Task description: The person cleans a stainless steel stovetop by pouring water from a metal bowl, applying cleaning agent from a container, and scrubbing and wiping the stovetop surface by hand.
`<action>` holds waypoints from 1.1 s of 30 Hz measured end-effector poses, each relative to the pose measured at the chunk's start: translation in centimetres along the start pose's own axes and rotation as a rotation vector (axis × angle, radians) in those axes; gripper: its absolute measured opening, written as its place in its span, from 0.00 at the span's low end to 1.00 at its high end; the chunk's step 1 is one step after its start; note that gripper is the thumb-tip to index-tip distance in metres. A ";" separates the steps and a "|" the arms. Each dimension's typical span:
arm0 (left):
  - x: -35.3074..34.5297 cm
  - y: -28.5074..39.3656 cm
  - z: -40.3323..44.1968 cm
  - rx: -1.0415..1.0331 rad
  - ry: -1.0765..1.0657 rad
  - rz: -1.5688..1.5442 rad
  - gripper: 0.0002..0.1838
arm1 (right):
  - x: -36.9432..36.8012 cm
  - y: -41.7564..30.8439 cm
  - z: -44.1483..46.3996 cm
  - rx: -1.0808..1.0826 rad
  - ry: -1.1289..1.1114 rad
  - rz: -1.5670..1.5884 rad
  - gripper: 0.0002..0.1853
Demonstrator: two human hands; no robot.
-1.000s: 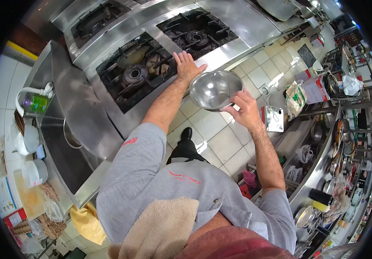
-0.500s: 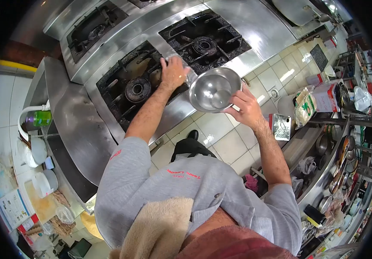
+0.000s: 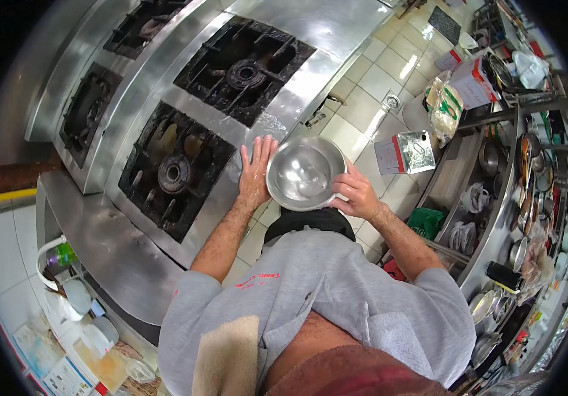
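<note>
A round stainless steel bowl (image 3: 306, 173) is held level in front of my body, beside the stove's front edge. My right hand (image 3: 358, 193) grips its right rim, with the thumb outside and the fingers over the edge. The bowl's inside is shiny; whether a little clear liquid lies in it I cannot tell. My left hand (image 3: 255, 175) is close to the bowl's left side with fingers stretched out and skin looking wet. Whether it touches the bowl is unclear. Water spots shine on the steel stove top (image 3: 267, 124) just beyond that hand.
Black burner grates, a near one (image 3: 175, 173) and a farther one (image 3: 244, 69), are set into the stove. On the right, a shelf unit (image 3: 488, 218) holds pans and bags. A red-and-white tin (image 3: 406, 153) stands beside it, near a floor drain (image 3: 391, 102).
My left hand has left the area over the burners and come back beside the bowl. The bowl, still in my right hand, is closer to my body. My view has turned to the right.
</note>
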State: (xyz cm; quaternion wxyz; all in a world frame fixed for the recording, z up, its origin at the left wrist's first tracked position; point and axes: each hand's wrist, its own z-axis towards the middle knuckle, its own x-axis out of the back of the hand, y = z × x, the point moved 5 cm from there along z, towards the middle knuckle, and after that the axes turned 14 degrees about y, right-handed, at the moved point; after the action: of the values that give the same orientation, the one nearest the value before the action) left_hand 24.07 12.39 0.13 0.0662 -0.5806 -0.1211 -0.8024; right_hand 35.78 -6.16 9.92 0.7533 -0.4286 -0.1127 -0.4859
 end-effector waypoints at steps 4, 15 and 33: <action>-1.4 1.1 2.7 0.077 0.081 0.127 0.40 | 2.0 5.0 -1.7 -0.096 -0.168 0.008 0.17; -1.8 3.2 4.9 0.287 -0.036 0.248 0.43 | 10.2 31.2 8.0 -0.540 -0.212 -0.288 0.22; 21.5 8.2 -11.7 1.551 0.843 -1.507 0.15 | 4.0 -9.2 7.7 0.404 0.105 0.630 0.19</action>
State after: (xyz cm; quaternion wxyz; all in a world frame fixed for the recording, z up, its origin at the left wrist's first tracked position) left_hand 8.55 2.09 17.98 -0.0551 0.1485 -0.8637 -0.4785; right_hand 32.07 -4.37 21.92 0.9399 -0.2596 -0.0301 -0.2199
